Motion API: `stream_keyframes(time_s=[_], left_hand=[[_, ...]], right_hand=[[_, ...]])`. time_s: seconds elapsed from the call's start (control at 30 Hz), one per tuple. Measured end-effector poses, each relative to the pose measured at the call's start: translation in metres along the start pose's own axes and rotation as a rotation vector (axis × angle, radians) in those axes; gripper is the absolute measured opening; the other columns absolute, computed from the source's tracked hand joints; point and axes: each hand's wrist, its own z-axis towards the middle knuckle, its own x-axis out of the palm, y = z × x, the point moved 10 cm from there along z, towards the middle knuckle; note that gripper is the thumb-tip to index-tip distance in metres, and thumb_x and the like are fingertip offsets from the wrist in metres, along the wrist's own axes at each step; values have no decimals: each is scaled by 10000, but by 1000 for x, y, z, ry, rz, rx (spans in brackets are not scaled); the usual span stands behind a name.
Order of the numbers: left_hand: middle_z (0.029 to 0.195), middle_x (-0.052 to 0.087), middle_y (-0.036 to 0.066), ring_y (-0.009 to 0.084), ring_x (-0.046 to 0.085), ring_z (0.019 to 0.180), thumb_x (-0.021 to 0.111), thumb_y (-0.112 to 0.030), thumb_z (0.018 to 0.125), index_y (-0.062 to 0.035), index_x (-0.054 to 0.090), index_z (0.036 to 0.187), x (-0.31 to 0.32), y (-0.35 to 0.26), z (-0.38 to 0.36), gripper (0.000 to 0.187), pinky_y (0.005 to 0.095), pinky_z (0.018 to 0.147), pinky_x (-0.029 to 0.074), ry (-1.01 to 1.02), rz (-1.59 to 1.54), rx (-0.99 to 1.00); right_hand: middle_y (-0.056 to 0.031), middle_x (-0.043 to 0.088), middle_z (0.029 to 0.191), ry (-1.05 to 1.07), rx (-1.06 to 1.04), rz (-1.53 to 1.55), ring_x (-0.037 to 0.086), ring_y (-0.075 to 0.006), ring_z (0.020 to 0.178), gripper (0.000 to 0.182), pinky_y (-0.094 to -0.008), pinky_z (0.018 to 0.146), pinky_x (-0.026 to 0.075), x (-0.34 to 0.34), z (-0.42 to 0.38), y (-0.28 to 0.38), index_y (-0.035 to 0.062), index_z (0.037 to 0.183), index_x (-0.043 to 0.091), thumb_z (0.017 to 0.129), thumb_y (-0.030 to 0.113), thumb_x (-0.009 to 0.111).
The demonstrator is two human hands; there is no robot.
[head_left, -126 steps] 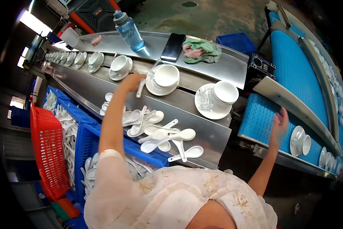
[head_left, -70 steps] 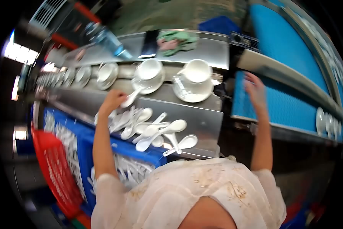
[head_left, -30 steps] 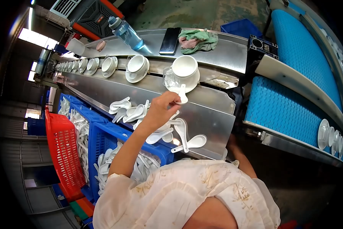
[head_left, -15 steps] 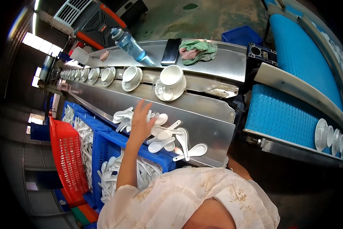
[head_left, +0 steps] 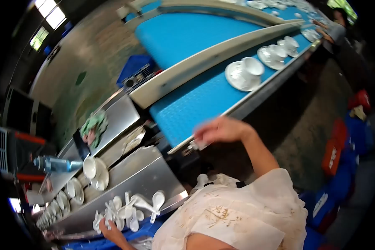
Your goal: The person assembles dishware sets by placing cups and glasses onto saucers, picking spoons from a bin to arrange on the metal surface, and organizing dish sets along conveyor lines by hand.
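Observation:
White ceramic spoons [head_left: 131,210] lie in a loose heap on the metal ledge of the line. My left hand [head_left: 109,231] is at the heap's left end, fingers apart, with its fingertips right at the nearest spoons. My right hand [head_left: 220,131] is out over the near corner of the blue conveyor belt [head_left: 187,112], smeared by motion; I cannot tell whether it holds anything. Farther along that belt stands a white cup [head_left: 252,66] with a saucer [head_left: 234,76]. On the metal line, a cup [head_left: 90,168] sits with its saucer [head_left: 104,177], first of a row.
A water bottle [head_left: 60,164] and a green and pink cloth [head_left: 95,127] lie on the far metal shelf. Behind the belt corner are a radio [head_left: 138,78] and a blue bin [head_left: 131,66]. Another person [head_left: 336,31] works at the belt's far end.
My view has swung right toward the blue belt. My right hand, hidden before, is now stretched over the belt's corner. My left hand stays by the spoons, now at their left end.

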Motion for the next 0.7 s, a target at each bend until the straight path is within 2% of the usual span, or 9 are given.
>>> stream_keyframes(time_s=[0.03, 0.1, 0.17, 0.23, 0.3, 0.43, 0.5, 0.57, 0.7], left_hand=[[1079, 592, 166, 289, 557, 997, 569, -112, 835, 38, 557, 1102, 4, 6, 4, 306, 350, 886, 420, 38, 29, -45], [1116, 589, 180, 305, 541, 1049, 580, -282, 845, -14, 584, 1132, -9, -43, 1, 392, 374, 914, 407, 88, 173, 37], [1073, 607, 182, 318, 556, 1014, 558, -248, 859, -3, 601, 1096, -16, -58, 1, 344, 373, 890, 420, 35, 139, 73], [1073, 608, 180, 301, 577, 976, 546, -168, 863, 15, 592, 1114, -21, -61, -1, 314, 357, 858, 441, -5, 34, 16], [1075, 606, 181, 282, 594, 947, 554, -144, 860, 9, 579, 1141, -29, -78, -5, 322, 345, 826, 464, -8, 109, 25], [1118, 573, 201, 266, 571, 1007, 534, -127, 877, 28, 515, 1201, -17, -47, -3, 359, 339, 811, 493, 89, -23, -161], [1146, 554, 210, 266, 563, 1020, 525, -129, 883, 37, 495, 1215, 0, -21, 5, 373, 329, 816, 494, 144, -218, -216], [1176, 538, 224, 275, 538, 1070, 515, -118, 882, 38, 497, 1215, -11, -53, 3, 368, 321, 857, 473, 161, -10, -152], [1175, 545, 230, 279, 540, 1081, 507, -150, 879, 41, 516, 1198, -18, -72, -1, 371, 314, 872, 457, 160, 25, -90]], right_hand=[[-46, 634, 958, -382, 46, 67, 577, -126, 890, 287, -290, 800, 466, -62, -19, 10, 39, 1059, 600, 788, 130, 620], [-153, 611, 1017, -1086, -63, -639, 586, -296, 952, 284, -353, 813, 468, -177, -69, 34, 8, 1057, 577, 801, 127, 606], [-214, 585, 986, -1440, -45, -1290, 557, -391, 922, 273, -439, 805, 454, -233, -101, 42, -15, 1041, 538, 803, 102, 601], [-239, 583, 991, -1342, 335, -1046, 570, -367, 932, 331, -442, 792, 459, -311, -102, -29, -34, 1038, 538, 778, 148, 630], [-238, 593, 1011, -1095, 335, -304, 584, -317, 963, 412, -422, 803, 466, -340, -88, -92, -47, 1036, 567, 712, 179, 683], [-188, 623, 945, -1017, 201, -195, 616, -283, 886, 532, -366, 742, 498, -326, -80, -96, -50, 1062, 585, 584, 147, 710], [-179, 622, 937, -1037, 151, -180, 618, -280, 840, 481, -358, 665, 503, -349, -66, -137, -27, 1051, 588, 588, 89, 643], [-137, 615, 932, -883, 213, -168, 594, -246, 847, 456, -360, 654, 494, -297, -61, -85, 30, 1056, 593, 601, 58, 576], [-173, 610, 943, -890, 42, -243, 576, -285, 924, 415, -355, 798, 458, -248, -31, -54, 1, 1027, 590, 617, 18, 526]])
